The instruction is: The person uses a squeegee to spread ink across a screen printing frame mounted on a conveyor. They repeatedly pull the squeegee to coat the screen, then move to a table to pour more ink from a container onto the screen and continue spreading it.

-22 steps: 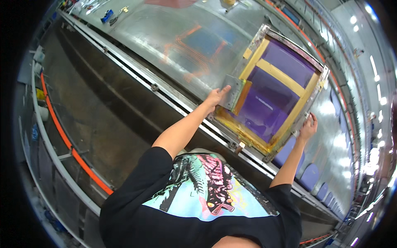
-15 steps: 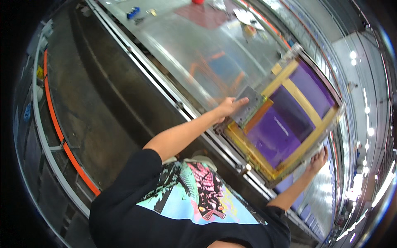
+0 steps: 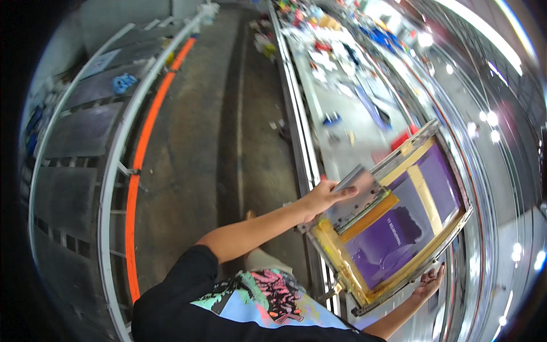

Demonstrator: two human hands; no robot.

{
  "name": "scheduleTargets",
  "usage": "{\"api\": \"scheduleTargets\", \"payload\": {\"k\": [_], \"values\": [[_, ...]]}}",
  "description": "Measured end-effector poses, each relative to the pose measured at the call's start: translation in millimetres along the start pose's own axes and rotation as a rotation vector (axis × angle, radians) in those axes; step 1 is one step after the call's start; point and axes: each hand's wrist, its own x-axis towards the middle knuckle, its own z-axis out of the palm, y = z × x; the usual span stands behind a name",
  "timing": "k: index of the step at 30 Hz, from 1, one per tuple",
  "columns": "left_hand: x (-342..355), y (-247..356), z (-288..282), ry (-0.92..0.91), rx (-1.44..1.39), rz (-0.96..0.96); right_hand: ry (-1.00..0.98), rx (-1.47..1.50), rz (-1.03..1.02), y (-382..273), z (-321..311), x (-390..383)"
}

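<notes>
Screen frame [image 3: 354, 279]: I see it between the two hands, set slantwise, with yellow tape along its inner border; whether it rests fully on the counter I cannot tell.
Left hand [image 3: 320, 202]: at the frame's left side, grasping the squeegee with the thumb on top; the other fingers are partly hidden from me.
Squeegee [image 3: 359, 195]: over the frame's left side, a grey metal plate with an amber blade [image 3: 370, 218] along the edge facing the mesh; I cannot tell how firmly it presses.
Right hand [image 3: 428, 283]: just beside the frame's near right edge, fingers bent; I cannot tell if it grips that edge.
Purple mesh [image 3: 393, 242]: inside the frame, crossed by a pale tape strip [image 3: 426, 199].
Counter [image 3: 335, 153]: under and beyond the frame.
Red object [image 3: 402, 138]: just beyond the frame's far left corner.
Blue object [image 3: 331, 118]: on the counter, farther beyond the frame.
Orange strip [image 3: 147, 154]: well apart, left of the frame.
</notes>
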Motion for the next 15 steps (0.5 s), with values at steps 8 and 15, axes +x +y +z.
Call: {"api": "scheduleTargets", "payload": {"k": [8, 15], "values": [[-112, 27, 21, 0.623, -0.090, 0.117, -0.458, 0.091, 0.167, 84, 156, 67], [-187, 36, -8, 1.175, -0.266, 0.301, -1.014, 0.216, 0.327, 96, 389, -6]]}}
